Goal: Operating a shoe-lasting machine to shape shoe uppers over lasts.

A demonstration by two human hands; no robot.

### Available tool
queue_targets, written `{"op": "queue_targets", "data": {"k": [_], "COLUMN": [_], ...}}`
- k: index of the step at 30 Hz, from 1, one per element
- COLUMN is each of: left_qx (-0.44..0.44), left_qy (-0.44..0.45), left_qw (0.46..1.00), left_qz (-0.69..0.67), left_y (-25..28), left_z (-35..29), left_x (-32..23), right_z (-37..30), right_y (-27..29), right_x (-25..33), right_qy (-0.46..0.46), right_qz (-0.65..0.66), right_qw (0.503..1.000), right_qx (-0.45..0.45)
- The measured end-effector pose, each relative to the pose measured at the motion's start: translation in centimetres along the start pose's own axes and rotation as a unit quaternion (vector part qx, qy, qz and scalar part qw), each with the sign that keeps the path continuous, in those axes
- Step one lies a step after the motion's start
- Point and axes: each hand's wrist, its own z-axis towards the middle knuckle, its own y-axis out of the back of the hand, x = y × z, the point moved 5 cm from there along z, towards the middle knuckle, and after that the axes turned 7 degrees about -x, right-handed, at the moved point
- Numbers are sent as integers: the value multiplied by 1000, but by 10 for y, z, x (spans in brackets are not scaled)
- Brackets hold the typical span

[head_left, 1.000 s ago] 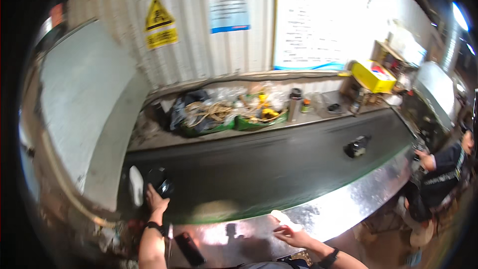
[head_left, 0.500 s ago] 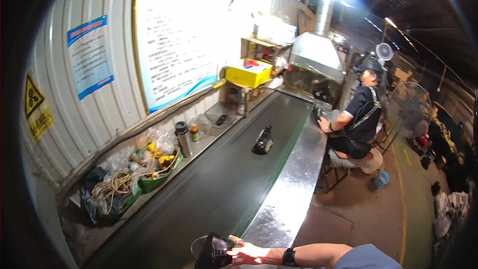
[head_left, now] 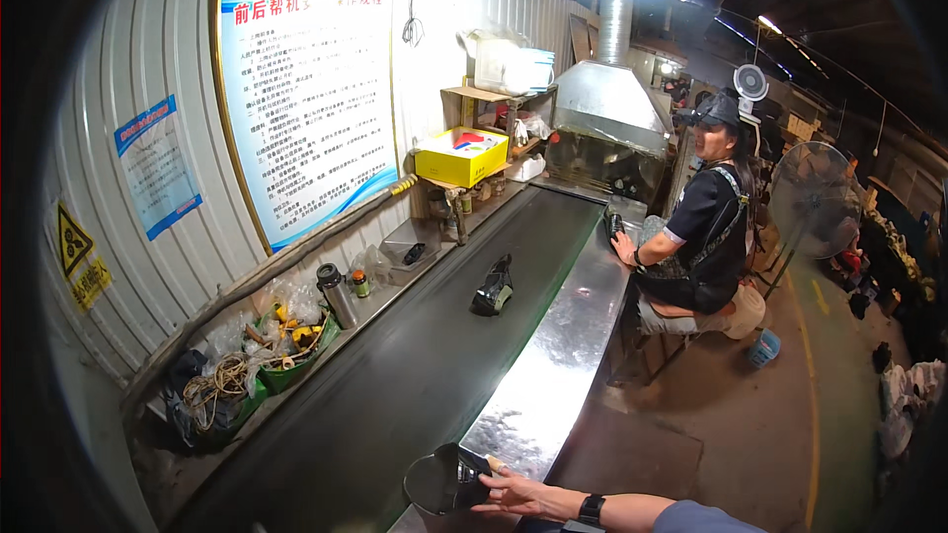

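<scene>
At the lower edge, my right hand grips a black, hollow piece with a wide rounded rim by its right side, thumb above and fingers below. The piece is over the near end of the shiny metal ledge, next to the dark conveyor belt. What exactly it is does not show. Farther up the belt lies a black and grey shoe-shaped piece, apart from my hand. My left hand does not show.
Right of the belt runs the metal ledge, where a seated co-worker rests a hand beside a small dark piece. Along the left stand a flask, a green-rimmed bag of scraps and rope and a yellow box. A metal hood covers the far end.
My right hand has moved slightly right with the black piece, which has turned so that its round opening shows. The view has shifted, and the co-worker's head has turned toward me.
</scene>
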Motion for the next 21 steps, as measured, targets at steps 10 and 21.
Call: {"op": "queue_targets", "data": {"k": [10, 21], "left_qx": [76, 303], "left_qy": [-321, -171], "left_qw": [846, 778], "left_qz": [-420, -523], "left_y": [32, 10], "left_z": [-98, -190], "left_x": [-287, -367], "right_z": [-9, -77], "right_y": [34, 38], "right_x": [40, 58], "right_qy": [16, 153], "right_qz": [-76, -229], "right_qw": [997, 960], "right_qx": [18, -49]}}
